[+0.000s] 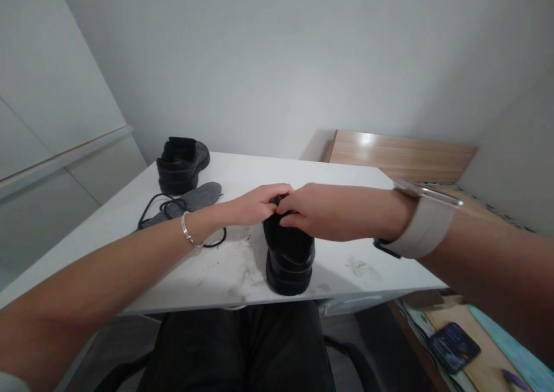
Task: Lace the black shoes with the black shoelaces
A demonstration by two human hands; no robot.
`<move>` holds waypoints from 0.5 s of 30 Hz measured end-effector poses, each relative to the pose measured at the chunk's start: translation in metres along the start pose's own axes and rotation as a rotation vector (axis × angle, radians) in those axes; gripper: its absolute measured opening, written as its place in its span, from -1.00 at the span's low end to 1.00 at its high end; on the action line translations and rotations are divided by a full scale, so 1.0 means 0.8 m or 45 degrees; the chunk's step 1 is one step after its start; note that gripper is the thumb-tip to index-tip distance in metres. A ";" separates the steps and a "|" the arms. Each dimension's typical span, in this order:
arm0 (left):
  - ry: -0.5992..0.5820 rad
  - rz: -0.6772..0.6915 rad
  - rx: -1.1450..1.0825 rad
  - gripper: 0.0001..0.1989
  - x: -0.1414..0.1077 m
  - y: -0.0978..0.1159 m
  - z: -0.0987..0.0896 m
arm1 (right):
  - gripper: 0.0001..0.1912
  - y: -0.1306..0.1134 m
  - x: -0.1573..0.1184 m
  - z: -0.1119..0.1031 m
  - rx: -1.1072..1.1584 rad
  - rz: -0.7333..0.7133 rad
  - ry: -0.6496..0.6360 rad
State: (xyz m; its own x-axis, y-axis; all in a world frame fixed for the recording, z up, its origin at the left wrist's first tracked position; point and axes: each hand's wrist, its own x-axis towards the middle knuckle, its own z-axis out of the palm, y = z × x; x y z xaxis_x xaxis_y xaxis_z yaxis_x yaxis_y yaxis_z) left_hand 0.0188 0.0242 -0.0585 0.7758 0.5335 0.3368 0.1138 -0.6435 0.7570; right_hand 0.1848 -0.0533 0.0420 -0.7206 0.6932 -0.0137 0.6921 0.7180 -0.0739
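Note:
A black shoe [289, 265] stands upright on the white table, its heel toward me near the front edge. Both hands meet at the shoe's upper front, over its opening. My left hand [259, 203] comes from the left with its fingers curled at the shoe's tongue area. My right hand [305, 207] bends over the same spot, fingertips pinched together against the left ones. What the fingertips grip is too dark and covered to make out. Left of my hands lie a grey insole [203, 194] and a loose black shoelace [149, 207], partly behind my left forearm.
Another black shoe [179, 167] stands at the table's back left. The white table [242, 170] carries dirt smudges near its front edge. A wooden board [402, 152] is behind at the right. Low at the right, a phone [454, 346] rests on papers. White cabinets line the left.

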 end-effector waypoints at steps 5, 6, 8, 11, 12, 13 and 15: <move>-0.163 0.170 0.308 -0.57 -0.001 0.009 -0.004 | -0.75 0.021 -0.037 -0.008 0.221 0.315 0.183; -0.189 0.193 0.353 -0.56 -0.002 0.012 -0.004 | -0.75 0.028 -0.045 0.003 0.283 0.349 0.301; -0.184 0.219 0.417 -0.58 -0.004 0.020 -0.006 | -0.73 0.041 -0.063 0.032 0.436 0.433 0.470; -0.115 0.191 0.457 -0.65 -0.019 0.035 -0.015 | -0.65 0.042 -0.087 0.086 0.705 0.562 0.552; -0.079 0.147 0.482 -0.66 -0.028 0.040 -0.021 | -0.58 0.037 -0.093 0.104 0.807 0.572 0.575; -0.027 0.074 0.520 -0.65 -0.040 0.042 -0.028 | -0.50 0.029 -0.097 0.121 0.896 0.531 0.618; 0.087 -0.107 0.702 -0.64 -0.070 0.041 -0.045 | -0.37 0.009 -0.099 0.150 1.025 0.412 0.620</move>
State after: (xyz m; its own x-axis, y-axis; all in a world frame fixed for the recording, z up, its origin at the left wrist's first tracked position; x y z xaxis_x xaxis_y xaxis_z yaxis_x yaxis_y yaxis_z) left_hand -0.0430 -0.0070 -0.0320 0.7103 0.6177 0.3376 0.4950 -0.7793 0.3844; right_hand 0.2422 -0.1104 -0.0775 -0.2814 0.9278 0.2449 0.4882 0.3581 -0.7959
